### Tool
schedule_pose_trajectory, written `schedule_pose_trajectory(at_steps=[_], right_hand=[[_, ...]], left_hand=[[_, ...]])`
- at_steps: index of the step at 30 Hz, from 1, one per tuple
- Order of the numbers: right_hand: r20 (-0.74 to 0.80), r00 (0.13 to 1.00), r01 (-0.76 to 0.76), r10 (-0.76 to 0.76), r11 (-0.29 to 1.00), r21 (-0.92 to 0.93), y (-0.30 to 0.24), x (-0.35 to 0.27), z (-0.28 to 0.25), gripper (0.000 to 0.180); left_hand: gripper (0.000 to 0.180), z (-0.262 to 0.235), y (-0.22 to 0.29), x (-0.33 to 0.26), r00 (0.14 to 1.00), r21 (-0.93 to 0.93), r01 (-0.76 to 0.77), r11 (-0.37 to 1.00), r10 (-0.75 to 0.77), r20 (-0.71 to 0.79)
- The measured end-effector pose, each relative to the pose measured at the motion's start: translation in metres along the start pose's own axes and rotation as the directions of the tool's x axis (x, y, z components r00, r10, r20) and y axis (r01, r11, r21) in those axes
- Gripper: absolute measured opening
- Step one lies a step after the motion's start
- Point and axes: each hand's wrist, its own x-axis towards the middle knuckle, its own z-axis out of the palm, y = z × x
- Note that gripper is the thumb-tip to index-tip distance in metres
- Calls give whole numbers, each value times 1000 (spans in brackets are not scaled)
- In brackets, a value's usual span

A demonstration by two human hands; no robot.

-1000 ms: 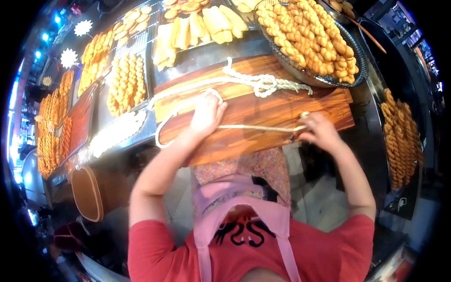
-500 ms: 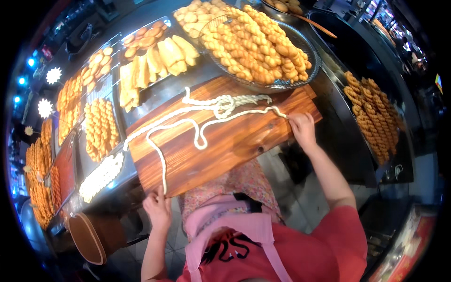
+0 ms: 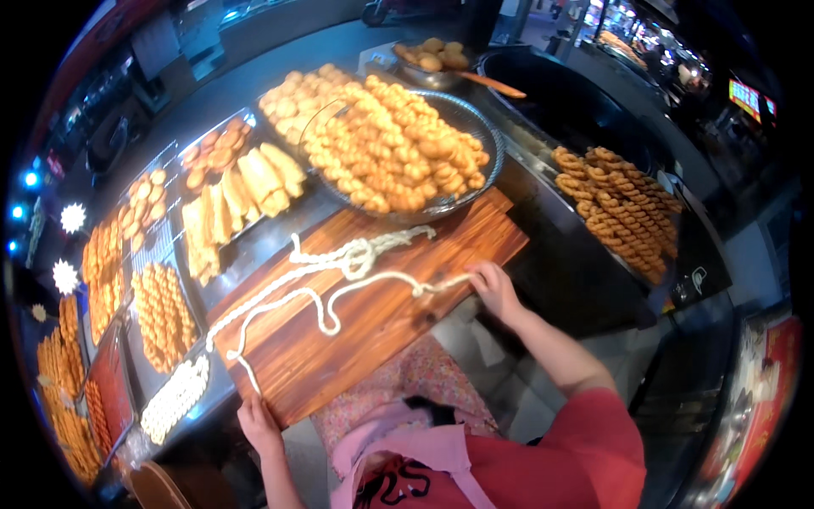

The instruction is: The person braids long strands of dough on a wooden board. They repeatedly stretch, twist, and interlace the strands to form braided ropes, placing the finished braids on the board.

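Observation:
A long, thin rope of pale dough (image 3: 381,276) winds in loose bends across a wooden board (image 3: 314,373). At the board's near left edge, my left hand (image 3: 259,422) has its fingers closed at one end of the rope. My right hand (image 3: 494,288) pinches the other end near the board's right edge. Behind this rope lies more pale dough (image 3: 394,242), with a loop and overlapping strands, its tail running to the board's left edge. The fingertips of both hands are partly hidden.
Beyond the board stands a wide glass bowl (image 3: 500,161) heaped with fried dough twists (image 3: 407,144). Trays to the left carry fried dough sticks (image 3: 237,197), more twists (image 3: 161,316) and pale uncooked pieces (image 3: 175,399). Further twists (image 3: 623,212) lie beside a large dark pan (image 3: 568,102).
The view has shifted, so the board sits lower and further left in the picture. The rope's left end now bends more sharply near my left hand; both hands stay at its ends.

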Motion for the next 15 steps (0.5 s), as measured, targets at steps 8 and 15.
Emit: schedule_pose_trajectory(at_steps=[8, 15], right_hand=[[-131, 988, 32, -81, 939, -343, 86, 89, -11, 26], [46, 998, 52, -41, 967, -250, 26, 56, -24, 22]], left_hand=[[17, -17, 8, 36, 899, -405, 423, 810, -431, 77], [59, -5, 33, -4, 925, 295, 172, 940, -257, 280]])
